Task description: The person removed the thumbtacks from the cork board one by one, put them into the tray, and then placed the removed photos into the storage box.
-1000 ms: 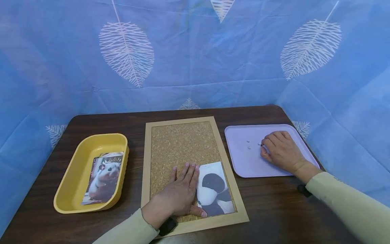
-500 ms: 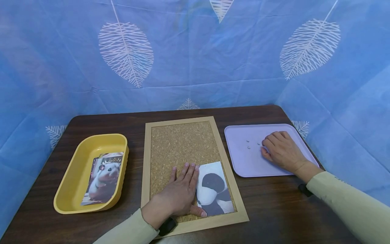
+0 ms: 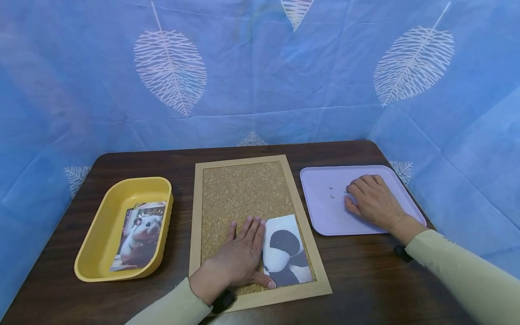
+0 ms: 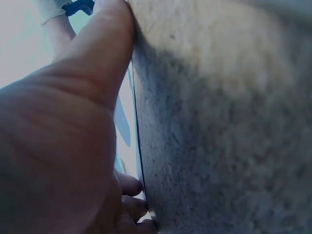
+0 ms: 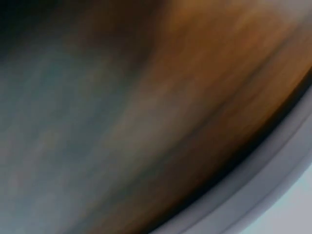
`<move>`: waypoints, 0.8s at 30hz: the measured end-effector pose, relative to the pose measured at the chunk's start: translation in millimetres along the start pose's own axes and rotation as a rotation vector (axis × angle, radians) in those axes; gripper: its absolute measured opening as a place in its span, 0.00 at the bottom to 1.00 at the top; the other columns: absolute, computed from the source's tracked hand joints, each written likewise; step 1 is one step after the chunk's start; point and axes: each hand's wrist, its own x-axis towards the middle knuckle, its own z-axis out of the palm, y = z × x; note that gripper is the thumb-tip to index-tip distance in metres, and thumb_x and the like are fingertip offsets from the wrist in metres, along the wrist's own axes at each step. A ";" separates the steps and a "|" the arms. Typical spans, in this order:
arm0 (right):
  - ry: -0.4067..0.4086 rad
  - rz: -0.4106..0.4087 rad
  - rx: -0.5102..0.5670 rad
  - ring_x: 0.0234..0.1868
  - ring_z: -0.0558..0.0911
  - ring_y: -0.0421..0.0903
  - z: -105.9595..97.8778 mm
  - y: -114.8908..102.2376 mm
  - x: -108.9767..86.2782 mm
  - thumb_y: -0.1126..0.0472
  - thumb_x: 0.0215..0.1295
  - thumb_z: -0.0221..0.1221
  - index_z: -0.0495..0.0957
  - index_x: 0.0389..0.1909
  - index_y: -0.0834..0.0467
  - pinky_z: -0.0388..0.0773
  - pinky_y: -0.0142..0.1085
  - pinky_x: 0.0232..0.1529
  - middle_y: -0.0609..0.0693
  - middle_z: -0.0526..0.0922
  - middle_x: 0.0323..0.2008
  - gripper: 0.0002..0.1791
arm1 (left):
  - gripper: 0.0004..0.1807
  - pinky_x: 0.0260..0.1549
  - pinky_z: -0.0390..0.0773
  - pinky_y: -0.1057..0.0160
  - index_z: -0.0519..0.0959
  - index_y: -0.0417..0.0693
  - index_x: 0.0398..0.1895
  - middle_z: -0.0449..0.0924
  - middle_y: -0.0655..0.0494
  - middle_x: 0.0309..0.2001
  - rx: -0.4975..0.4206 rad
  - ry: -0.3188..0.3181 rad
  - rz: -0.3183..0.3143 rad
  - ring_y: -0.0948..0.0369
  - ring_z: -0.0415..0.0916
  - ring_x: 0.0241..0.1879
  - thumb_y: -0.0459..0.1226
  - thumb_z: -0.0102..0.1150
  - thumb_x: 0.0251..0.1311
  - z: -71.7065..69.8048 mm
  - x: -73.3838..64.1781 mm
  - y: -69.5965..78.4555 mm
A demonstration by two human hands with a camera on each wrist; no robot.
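Observation:
My left hand (image 3: 237, 259) lies flat with spread fingers on a wood-framed corkboard (image 3: 243, 189), its fingertips and thumb at the left edge of a photo card (image 3: 284, 250) with a black-and-white animal face. In the left wrist view the same hand (image 4: 73, 126) presses beside the cork surface (image 4: 219, 122). Over a lilac tray (image 3: 321, 216) my right hand (image 3: 371, 201) bends its fingers down at a tiny pin-like piece (image 3: 346, 191); whether it pinches it is hidden. Two similar small pieces, one pin-like (image 3: 331, 187), the other a clear bead-like piece (image 3: 332, 196), lie to its left.
A yellow basin (image 3: 91, 243) at the left holds several photo cards, the top one a white mouse-like animal picture (image 3: 140, 239). The dark wooden table (image 3: 365, 271) ends at a blue leaf-patterned cloth (image 3: 264, 81). The right wrist view is mostly blurred, with the tray's rim (image 5: 253, 180) crossing it.
My right hand has shifted slightly left, so its fingertips now meet the small piece that stood apart half a second ago. The left hand, photo card and corkboard have stayed put.

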 end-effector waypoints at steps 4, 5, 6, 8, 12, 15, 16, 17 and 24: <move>0.012 0.040 -0.001 0.41 0.76 0.64 -1.1 -8.6 5.2 0.49 0.76 0.45 0.77 0.38 0.65 0.71 0.58 0.41 0.62 0.79 0.36 0.23 | 0.77 0.81 0.43 0.35 0.41 0.38 0.86 0.35 0.40 0.86 -0.008 0.003 0.000 0.45 0.34 0.86 0.77 0.63 0.48 0.9 0.7 -0.7; 0.007 0.059 0.003 0.41 0.76 0.64 -1.8 -11.5 7.1 0.49 0.75 0.46 0.78 0.38 0.65 0.71 0.58 0.42 0.62 0.80 0.37 0.23 | 0.77 0.81 0.43 0.35 0.41 0.38 0.86 0.35 0.39 0.86 -0.007 0.005 0.000 0.44 0.34 0.86 0.77 0.63 0.48 1.2 0.8 -0.9; -0.003 0.080 0.011 0.42 0.76 0.64 -2.5 -14.7 9.1 0.49 0.74 0.47 0.78 0.39 0.66 0.71 0.59 0.43 0.63 0.81 0.38 0.22 | 0.77 0.81 0.43 0.35 0.41 0.38 0.86 0.35 0.39 0.86 -0.008 0.008 0.000 0.44 0.34 0.86 0.77 0.63 0.48 1.4 0.9 -1.0; -0.029 0.125 0.031 0.44 0.77 0.65 -4.2 -22.0 13.3 0.51 0.71 0.51 0.79 0.40 0.66 0.72 0.60 0.45 0.63 0.82 0.40 0.20 | 0.77 0.81 0.44 0.35 0.41 0.38 0.86 0.35 0.39 0.86 -0.005 0.012 0.000 0.44 0.34 0.86 0.77 0.63 0.48 2.1 0.9 -1.4; -0.062 0.196 0.077 0.47 0.79 0.65 -7.1 -39.9 22.3 0.54 0.67 0.60 0.80 0.43 0.67 0.73 0.61 0.50 0.64 0.83 0.43 0.17 | 0.76 0.81 0.44 0.35 0.41 0.39 0.86 0.36 0.40 0.86 0.004 0.021 0.002 0.44 0.34 0.86 0.77 0.62 0.49 3.1 1.4 -2.6; -0.080 0.225 0.108 0.49 0.80 0.64 -8.7 -55.7 28.6 0.56 0.66 0.64 0.81 0.45 0.67 0.74 0.62 0.52 0.63 0.84 0.44 0.17 | 0.75 0.81 0.44 0.36 0.42 0.39 0.86 0.36 0.39 0.86 -0.003 0.026 0.008 0.44 0.35 0.86 0.77 0.61 0.50 3.0 1.5 -3.9; -0.089 0.231 0.117 0.50 0.80 0.64 -9.3 -61.0 30.5 0.56 0.66 0.64 0.82 0.45 0.66 0.74 0.62 0.53 0.63 0.84 0.45 0.17 | 0.74 0.81 0.45 0.36 0.42 0.39 0.86 0.37 0.39 0.86 -0.013 0.028 0.010 0.44 0.35 0.86 0.77 0.61 0.51 2.7 1.5 -4.4; -0.102 0.238 0.125 0.50 0.80 0.64 -10.1 -66.3 32.3 0.56 0.66 0.65 0.82 0.46 0.66 0.74 0.62 0.54 0.63 0.84 0.45 0.17 | 0.73 0.81 0.45 0.35 0.42 0.39 0.86 0.37 0.39 0.86 -0.025 0.030 0.011 0.44 0.36 0.86 0.76 0.61 0.52 2.0 1.5 -5.0; -0.165 0.224 0.198 0.56 0.81 0.63 -15.8 -99.3 41.8 0.57 0.64 0.68 0.81 0.51 0.67 0.76 0.60 0.60 0.62 0.84 0.51 0.21 | 0.57 0.80 0.53 0.37 0.51 0.39 0.85 0.48 0.38 0.85 -0.145 0.083 0.021 0.44 0.45 0.85 0.67 0.58 0.67 -4.5 3.7 -13.1</move>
